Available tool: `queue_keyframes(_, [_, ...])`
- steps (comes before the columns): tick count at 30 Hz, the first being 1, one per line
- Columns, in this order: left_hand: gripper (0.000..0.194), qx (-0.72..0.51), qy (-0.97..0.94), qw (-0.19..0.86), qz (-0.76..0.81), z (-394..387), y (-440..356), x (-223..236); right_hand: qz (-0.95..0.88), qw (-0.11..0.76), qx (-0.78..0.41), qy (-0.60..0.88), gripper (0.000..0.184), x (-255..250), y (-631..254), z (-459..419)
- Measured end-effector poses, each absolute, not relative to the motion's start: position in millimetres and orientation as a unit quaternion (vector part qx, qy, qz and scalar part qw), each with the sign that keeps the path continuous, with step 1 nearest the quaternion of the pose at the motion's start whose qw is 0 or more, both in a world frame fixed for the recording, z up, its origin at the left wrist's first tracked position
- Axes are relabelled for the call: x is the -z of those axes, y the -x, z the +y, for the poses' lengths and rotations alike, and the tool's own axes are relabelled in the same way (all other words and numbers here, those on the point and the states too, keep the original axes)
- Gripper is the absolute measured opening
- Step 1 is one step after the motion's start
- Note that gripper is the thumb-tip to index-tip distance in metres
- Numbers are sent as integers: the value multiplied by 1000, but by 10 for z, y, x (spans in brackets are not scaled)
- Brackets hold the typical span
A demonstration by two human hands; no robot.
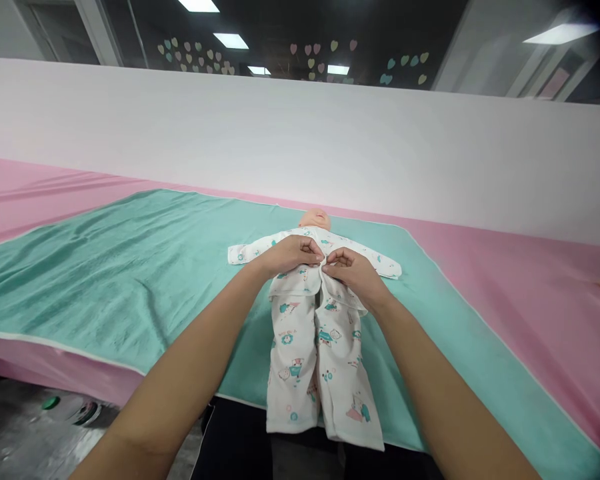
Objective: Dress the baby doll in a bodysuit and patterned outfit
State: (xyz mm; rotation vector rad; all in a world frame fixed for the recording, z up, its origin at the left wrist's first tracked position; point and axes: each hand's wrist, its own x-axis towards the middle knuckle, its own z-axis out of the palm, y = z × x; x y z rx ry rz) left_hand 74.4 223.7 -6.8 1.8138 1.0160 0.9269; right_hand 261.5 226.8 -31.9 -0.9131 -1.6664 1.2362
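A baby doll (315, 219) lies on its back on a teal towel (130, 267), dressed in a white printed romper (325, 353) with cartoon animals. Both of my hands meet at the doll's chest. My left hand (293, 254) pinches the left edge of the romper's front opening. My right hand (353, 269) pinches the right edge, fingertips almost touching the left hand's. The romper's legs hang toward the table's near edge, and its sleeves spread out to both sides.
The teal towel lies over a pink sheet (530, 293) covering the table. A white partition (300, 147) runs along the back. Grey floor (40, 433) with a small green object (51, 402) shows at lower left.
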Motion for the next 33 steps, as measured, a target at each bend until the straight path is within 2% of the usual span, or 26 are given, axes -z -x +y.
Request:
queue_keyframes(8, [21, -355, -747, 388, 407, 2224, -732, 57, -661, 447, -480, 364, 27, 388, -2588, 2296])
queue_keyframes(16, [20, -345, -753, 312, 466, 2141, -790, 19, -662, 474, -417, 403, 27, 425, -2527, 2268])
queue_keyframes(28, [16, -382, -709, 319, 500, 2144, -823, 74, -677, 466, -362, 439, 20, 445, -2505, 2255])
queue_keyframes(33, [19, -440, -676, 394, 441, 2177, -839, 130, -671, 481, -379, 419, 20, 452, -2484, 2278])
